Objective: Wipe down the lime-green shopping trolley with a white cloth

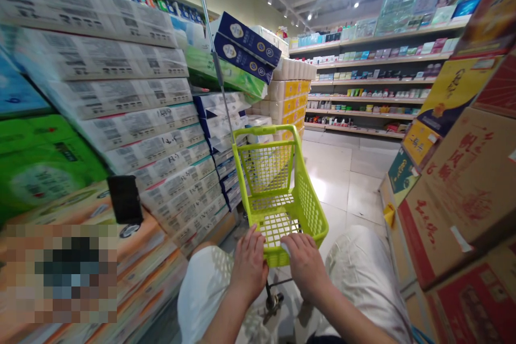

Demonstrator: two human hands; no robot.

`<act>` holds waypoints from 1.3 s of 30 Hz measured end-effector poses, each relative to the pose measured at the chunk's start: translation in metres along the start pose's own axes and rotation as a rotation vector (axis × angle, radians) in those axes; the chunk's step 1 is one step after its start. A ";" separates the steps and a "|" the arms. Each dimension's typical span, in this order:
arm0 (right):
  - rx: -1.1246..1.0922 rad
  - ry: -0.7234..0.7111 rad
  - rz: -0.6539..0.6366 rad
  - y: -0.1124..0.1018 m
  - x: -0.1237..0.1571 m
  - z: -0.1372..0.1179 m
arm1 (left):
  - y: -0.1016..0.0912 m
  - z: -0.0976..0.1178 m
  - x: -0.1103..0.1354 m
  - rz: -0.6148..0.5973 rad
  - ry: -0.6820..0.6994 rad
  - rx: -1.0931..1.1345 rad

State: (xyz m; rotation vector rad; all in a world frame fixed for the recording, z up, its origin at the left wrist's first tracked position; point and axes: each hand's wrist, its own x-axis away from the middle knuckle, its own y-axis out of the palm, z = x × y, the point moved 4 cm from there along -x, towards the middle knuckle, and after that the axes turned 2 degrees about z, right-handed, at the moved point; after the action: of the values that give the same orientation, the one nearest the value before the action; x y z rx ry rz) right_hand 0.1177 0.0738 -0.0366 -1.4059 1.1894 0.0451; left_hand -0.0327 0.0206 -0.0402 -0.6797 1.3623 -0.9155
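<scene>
A small lime-green plastic shopping cart (310, 209) stands in the aisle right in front of my knees, its basket empty. My left hand (249, 266) grips the near rim of the basket on the left, fingers curled over the edge. My right hand (305, 263) holds the same rim on the right, fingers also curled. A thin metal pole (213, 59) rises from the cart's far left side. My legs in light trousers (363, 274) flank the cart's wheel stem (272, 301).
Stacked tissue packs (145, 134) wall the left side, with blue boxes (245, 45) on top. Cardboard cartons (463, 193) pile up on the right. A tiled aisle floor (342, 172) leads to product shelves (363, 91) at the back.
</scene>
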 end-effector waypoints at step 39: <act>0.037 -0.019 -0.025 -0.033 0.016 0.029 | -0.009 0.041 0.007 -0.056 -0.004 0.183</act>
State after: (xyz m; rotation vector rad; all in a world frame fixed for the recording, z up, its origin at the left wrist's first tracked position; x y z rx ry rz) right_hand 0.1643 0.0774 -0.0313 -1.3852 1.1515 0.0189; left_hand 0.0068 0.0059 -0.0316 -0.5807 1.2438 -1.0686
